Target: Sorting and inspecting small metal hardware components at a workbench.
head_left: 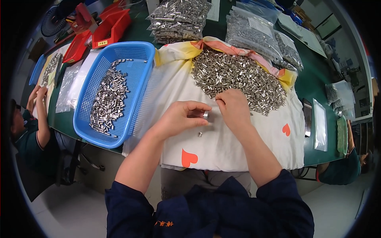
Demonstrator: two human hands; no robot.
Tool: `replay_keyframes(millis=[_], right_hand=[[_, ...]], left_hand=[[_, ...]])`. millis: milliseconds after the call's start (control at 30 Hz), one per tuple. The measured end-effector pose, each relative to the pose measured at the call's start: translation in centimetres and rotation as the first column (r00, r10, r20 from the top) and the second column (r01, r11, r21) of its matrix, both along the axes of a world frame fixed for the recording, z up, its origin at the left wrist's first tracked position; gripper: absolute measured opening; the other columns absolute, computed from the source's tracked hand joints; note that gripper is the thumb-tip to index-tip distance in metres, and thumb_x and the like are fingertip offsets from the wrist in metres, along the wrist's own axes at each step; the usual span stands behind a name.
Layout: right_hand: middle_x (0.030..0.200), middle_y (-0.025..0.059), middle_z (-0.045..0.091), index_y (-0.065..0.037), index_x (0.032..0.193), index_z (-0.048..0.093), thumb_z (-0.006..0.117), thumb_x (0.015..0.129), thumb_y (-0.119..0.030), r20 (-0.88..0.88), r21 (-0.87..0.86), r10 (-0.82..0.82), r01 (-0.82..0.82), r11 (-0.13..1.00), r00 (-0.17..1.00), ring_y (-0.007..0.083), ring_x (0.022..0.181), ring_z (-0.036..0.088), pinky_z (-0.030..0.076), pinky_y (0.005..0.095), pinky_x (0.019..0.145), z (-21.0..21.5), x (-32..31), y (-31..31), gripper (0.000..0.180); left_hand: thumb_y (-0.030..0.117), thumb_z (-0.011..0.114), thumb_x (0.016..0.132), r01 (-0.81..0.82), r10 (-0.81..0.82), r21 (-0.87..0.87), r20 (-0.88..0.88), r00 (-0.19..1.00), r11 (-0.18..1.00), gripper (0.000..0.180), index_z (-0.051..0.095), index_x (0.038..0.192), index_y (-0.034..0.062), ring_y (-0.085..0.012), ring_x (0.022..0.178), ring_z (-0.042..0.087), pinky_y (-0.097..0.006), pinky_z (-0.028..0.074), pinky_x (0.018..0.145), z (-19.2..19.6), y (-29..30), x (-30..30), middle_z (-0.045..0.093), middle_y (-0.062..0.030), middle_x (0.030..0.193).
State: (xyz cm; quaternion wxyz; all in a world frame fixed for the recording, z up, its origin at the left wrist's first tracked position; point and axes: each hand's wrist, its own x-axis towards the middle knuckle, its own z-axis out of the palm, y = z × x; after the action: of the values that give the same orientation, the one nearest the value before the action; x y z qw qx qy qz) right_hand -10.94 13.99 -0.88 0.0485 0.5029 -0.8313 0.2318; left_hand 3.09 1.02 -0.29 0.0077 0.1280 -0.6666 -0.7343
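My left hand (pixel 179 116) is closed, with a short round silver metal piece (pixel 206 115) gripped between thumb and fingertips. Just right of it, my right hand (pixel 233 108) has its fingers pinched together at the near edge of a heap of small silver metal cylinders (pixel 238 75). Whatever the right fingers may hold is too small or hidden to make out. One loose metal cylinder (pixel 200 134) lies on the white cloth (pixel 234 152) below my left fingertips.
To the left stands a blue mesh basket (pixel 137 99) part filled with similar cylinders. Bags of metal parts (pixel 178 20) and more bags (pixel 254 33) sit at the back, near red bins (pixel 111 27). A phone (pixel 307 117) lies right. Other people (pixel 37 119) sit at both sides.
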Motion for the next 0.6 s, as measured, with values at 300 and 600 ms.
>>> replay_keyframes(millis=[300, 600], right_hand=[[0.077, 0.0077, 0.061, -0.004, 0.08, 0.062, 0.059, 0.072, -0.003, 0.652, -0.282, 0.212, -0.027, 0.959, 0.728, 0.0206, 0.069, 0.058, 0.046, 0.0278, 0.062, 3.0, 1.9, 0.9, 0.009], [0.079, 0.0079, 0.061, -0.002, 0.08, 0.062, 0.061, 0.071, -0.003, 0.122, -0.323, 0.264, -0.213, 0.922, 0.957, 0.0191, 0.071, 0.059, 0.046, 0.0272, 0.063, 2.2, 2.7, 0.7, 0.009]], left_hand=[[0.001, 0.067, 0.073, -0.126, 0.137, 0.154, -0.065, 0.988, 0.98, 0.037, 0.057, 0.108, 0.0011, -0.0047, 0.075, 0.054, -0.019, 0.045, 0.068, -0.1, -0.5, -0.1, 0.059, 0.0015, 0.084], [0.005, 0.068, 0.073, -0.111, 0.113, 0.056, -0.042, 0.993, 0.992, 0.036, 0.058, 0.107, 0.001, -0.0045, 0.073, 0.054, -0.019, 0.045, 0.066, -0.6, -0.5, -0.4, 0.06, 0.0006, 0.08]])
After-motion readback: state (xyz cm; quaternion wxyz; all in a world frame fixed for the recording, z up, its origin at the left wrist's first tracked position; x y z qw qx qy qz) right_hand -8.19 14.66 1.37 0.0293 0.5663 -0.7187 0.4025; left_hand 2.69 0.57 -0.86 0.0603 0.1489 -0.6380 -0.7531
